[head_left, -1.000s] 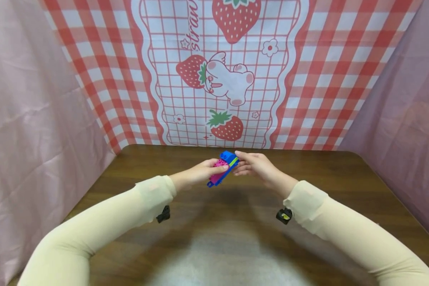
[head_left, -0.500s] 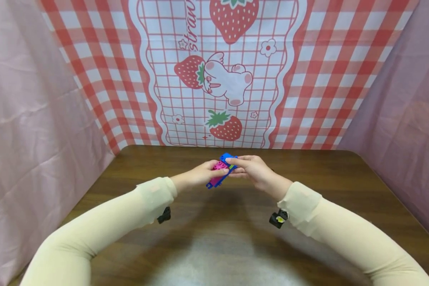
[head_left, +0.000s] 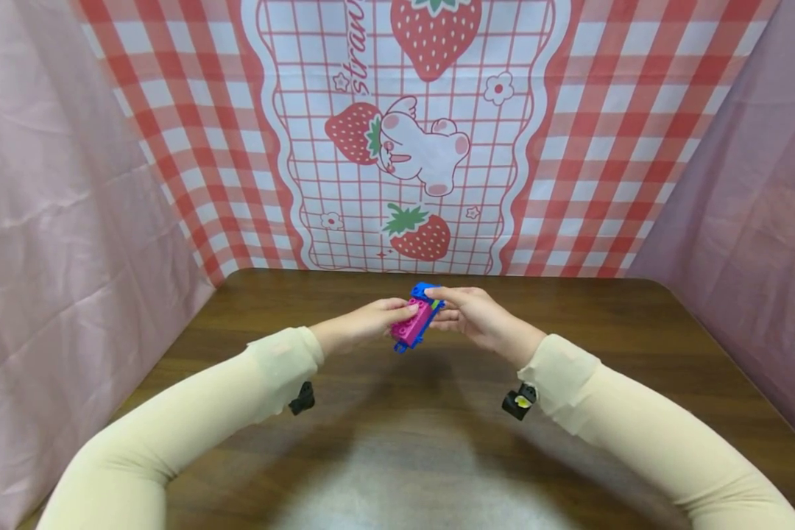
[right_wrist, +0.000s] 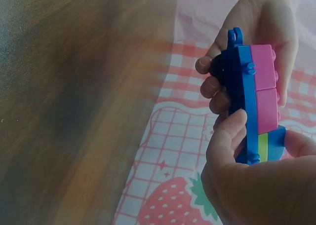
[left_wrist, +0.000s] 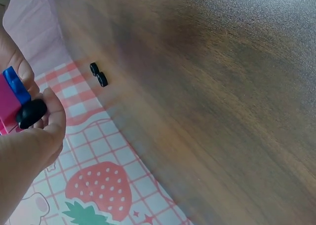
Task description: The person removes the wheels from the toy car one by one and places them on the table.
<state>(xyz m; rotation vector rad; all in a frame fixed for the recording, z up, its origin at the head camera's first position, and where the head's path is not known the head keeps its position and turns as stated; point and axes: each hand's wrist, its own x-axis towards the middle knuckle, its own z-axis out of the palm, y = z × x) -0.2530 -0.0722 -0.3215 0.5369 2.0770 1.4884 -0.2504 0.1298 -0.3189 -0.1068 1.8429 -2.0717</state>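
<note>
Between both hands, above the table, is a toy car of building bricks [head_left: 411, 327]. It has a blue base [right_wrist: 251, 96] with a hook at one end, pink bricks [right_wrist: 266, 109], a lime-green piece [right_wrist: 263, 147] and a blue brick [head_left: 420, 290]. My left hand [head_left: 364, 322] grips the hook end, its thumb on the pink bricks. Its fingertips curl at a black wheel [left_wrist: 31, 113] under the base. My right hand [head_left: 482, 318] pinches the other end, thumb on the blue brick and fingers against the underside. That hand partly hides the car's far end.
Two black wheels [left_wrist: 98, 75] lie on the wooden table [head_left: 424, 456], near the checked strawberry cloth [head_left: 411, 154] hanging at the back. Pink curtains [head_left: 59, 221] hang at both sides.
My right hand has come in, its thumb now lying on the blue brick. The left thumb has moved up along the pink bricks, exposing more of them. The car has shifted slightly right.
</note>
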